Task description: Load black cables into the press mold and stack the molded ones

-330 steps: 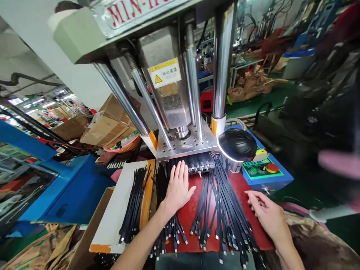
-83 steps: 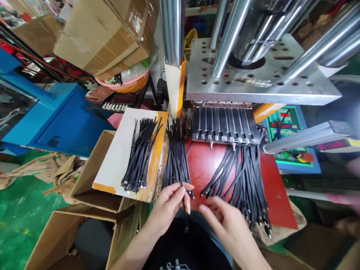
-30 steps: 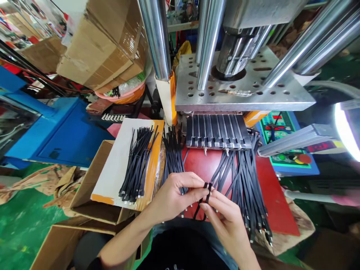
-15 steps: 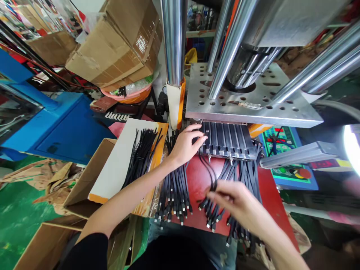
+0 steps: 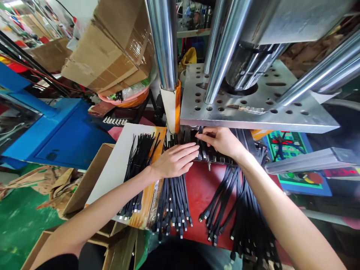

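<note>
My left hand (image 5: 177, 160) lies over the upper part of a bundle of black USB cables (image 5: 176, 202), fingers stretched out together, their tips at the left end of a slotted black metal mould (image 5: 229, 155). Thumb and forefinger of my right hand (image 5: 221, 140) pinch at the back of that mould, just beyond my left fingertips. A small dark piece shows at the pinch; its kind is unclear. My right hand covers much of the mould. More black cables (image 5: 222, 202) hang from its front across a red surface (image 5: 198, 187), with light metal plug ends towards me.
A thick steel plate (image 5: 258, 122) with holes overhangs the mould, between steel columns (image 5: 164, 45). Another cable bundle (image 5: 140, 165) lies on a white and orange board (image 5: 112, 168) at left. A control panel (image 5: 298, 161) stands at right, cardboard boxes (image 5: 92, 180) at lower left.
My right hand has risen from the cables in front up to the mould; the looped cable it held no longer shows. My left hand has slid down and left off the mould, its fingers flattening.
</note>
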